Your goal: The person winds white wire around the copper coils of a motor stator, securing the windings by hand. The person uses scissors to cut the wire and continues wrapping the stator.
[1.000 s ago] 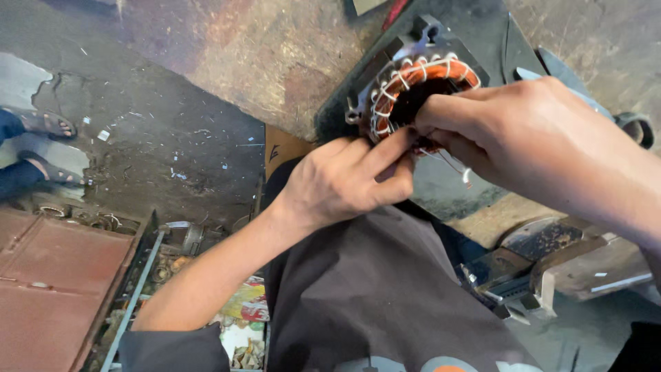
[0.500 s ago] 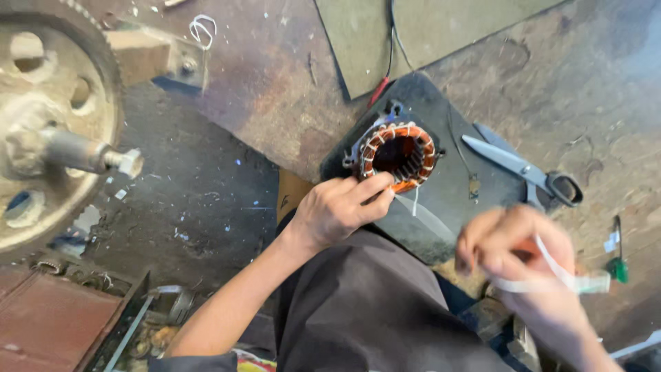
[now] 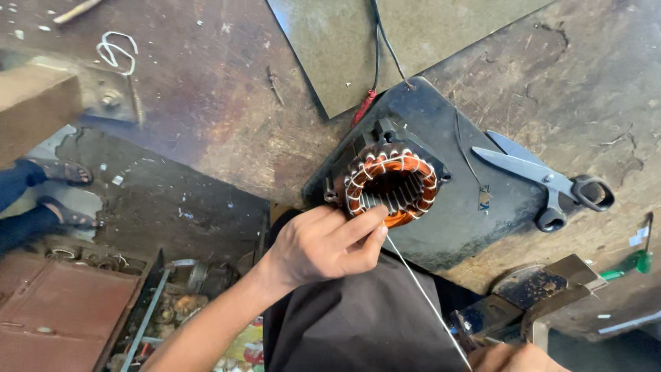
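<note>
Stator: we see the copper-wound stator (image 3: 391, 186) lying flat on a dark pad (image 3: 475, 207) on the bench (image 3: 206, 117), its bore axis pointing up toward us, just beyond our left hand's fingertips.
Thread: 1 white thread (image 3: 427, 297) runs taut in a straight diagonal from the stator's near edge down to our right hand.
Left hand: the left hand (image 3: 323, 242) reaches in from the lower left, fingers curled, thumb and forefinger pinching at the stator's near rim.
Right hand: only the top of the right hand (image 3: 518, 358) shows at the lower edge; we cannot tell its grip.
Scissors: 1 pair of scissors (image 3: 544, 180) lies well right of the left hand, blades pointing left.
</note>
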